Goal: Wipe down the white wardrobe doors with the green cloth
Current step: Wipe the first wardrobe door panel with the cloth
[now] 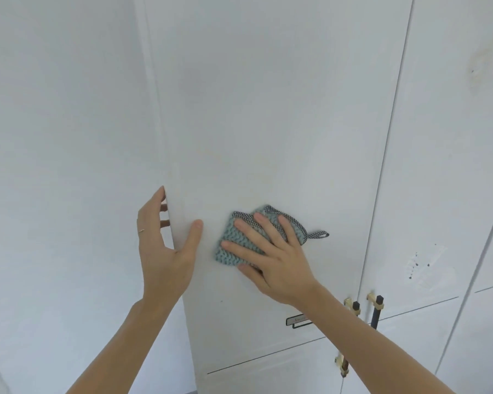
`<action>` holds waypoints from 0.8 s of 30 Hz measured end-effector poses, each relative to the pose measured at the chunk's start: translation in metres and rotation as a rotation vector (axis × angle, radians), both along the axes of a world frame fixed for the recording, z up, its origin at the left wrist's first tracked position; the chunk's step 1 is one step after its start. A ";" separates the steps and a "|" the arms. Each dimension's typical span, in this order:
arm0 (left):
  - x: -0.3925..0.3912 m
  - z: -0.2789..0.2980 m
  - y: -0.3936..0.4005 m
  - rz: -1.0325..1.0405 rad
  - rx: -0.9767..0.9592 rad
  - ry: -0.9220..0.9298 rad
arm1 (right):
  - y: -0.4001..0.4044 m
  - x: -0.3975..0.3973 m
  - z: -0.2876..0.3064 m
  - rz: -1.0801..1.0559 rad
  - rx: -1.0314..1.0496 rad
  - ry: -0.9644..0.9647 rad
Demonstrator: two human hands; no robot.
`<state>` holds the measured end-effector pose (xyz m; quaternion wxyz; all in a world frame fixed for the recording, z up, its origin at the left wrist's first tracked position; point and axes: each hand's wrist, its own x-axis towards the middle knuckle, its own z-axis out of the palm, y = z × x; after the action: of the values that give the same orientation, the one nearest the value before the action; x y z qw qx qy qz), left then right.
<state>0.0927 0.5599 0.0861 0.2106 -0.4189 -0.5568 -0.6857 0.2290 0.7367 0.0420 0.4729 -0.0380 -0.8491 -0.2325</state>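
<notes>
Fingers of the right hand [271, 258] lie spread and nearly straight over the green cloth [239, 245], pressing it flat against the face of a tall white wardrobe door [268, 109]. Nothing is curled round the cloth; the palm and fingertips simply hold it to the panel. The cloth is a small knitted square with a dark speckled trim, and its hanging loop [319, 235] sticks out to the right, past the little finger.

The left hand [165, 251] grips the left edge of the same door — thumb [195, 231] laid on the front face, the other fingers hooked round the edge and mostly hidden behind it. A thin ring [141, 230] shows on one finger.

To the left of the door's edge is a plain white wall [54, 137]. To the right, a dark vertical seam separates this door from the neighbouring door [444, 137], which carries a faint brownish smudge near the top and a patch of dark specks [419, 265] lower down. Below the right forearm, brass-and-black handles [377, 307] sit either side of that seam, and a small label [298, 321] is fixed to the wiped door beside them. A horizontal seam lower down marks off shorter door panels — all are closed, so whatever the wardrobe holds cannot be seen.
</notes>
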 end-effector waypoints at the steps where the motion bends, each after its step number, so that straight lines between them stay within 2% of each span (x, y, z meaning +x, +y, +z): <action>1: -0.001 0.010 0.002 0.015 -0.005 0.021 | 0.000 -0.001 0.021 -0.001 -0.005 0.019; 9: -0.010 0.119 0.016 0.134 0.029 0.179 | 0.023 0.002 0.213 -0.084 -0.042 0.227; 17: -0.016 0.207 0.023 0.205 0.064 0.265 | 0.049 0.018 0.390 -0.089 -0.274 0.387; 21: -0.014 0.241 0.024 0.252 0.079 0.297 | 0.059 0.029 0.455 -0.097 -0.336 0.422; 24: -0.014 0.253 0.025 0.272 0.078 0.294 | 0.068 0.038 0.475 -0.100 -0.349 0.427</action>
<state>0.0788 0.5854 0.3392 0.3963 -0.4269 -0.5444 -0.6036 0.2673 0.8044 0.5170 0.6155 -0.2089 -0.7543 -0.0926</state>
